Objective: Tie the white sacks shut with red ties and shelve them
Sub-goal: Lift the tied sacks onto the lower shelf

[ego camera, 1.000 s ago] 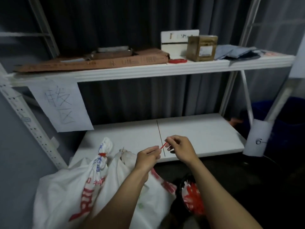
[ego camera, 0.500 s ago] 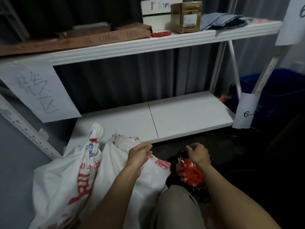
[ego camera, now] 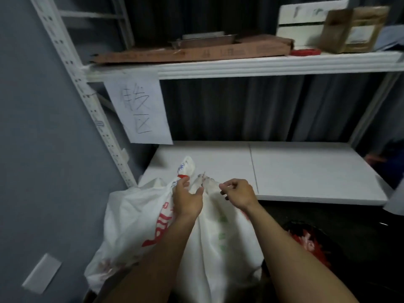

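Dark curtain and white steel racking backed the scene, a hand-lettered paper sign hanging from the upper shelf at eleven o'clock and the lower shelf stretching from centre to three o'clock. Two white sacks stood on the floor at six to seven o'clock, against that shelf's front left corner. On the left was the tied sack, its top cinched by a red tie. Touching it on the right was the second sack, whose gathered neck showed no tie. My left hand hovered at that neck, fingers and thumb spread in a loose curve, closed on nothing. My right hand, just beside the neck at three o'clock, had its fingers curled into a pinch; whether a tie sat in them I could not tell. A dark bag of red ties lay at five o'clock. The sack cloth looked thin, soft and slack, likely to slip open unless bunched tight, so the best hold seemed the twisted neck just under the mouth. The bulging body suggested some weight, calling for a hand beneath when lifted to the shelf.
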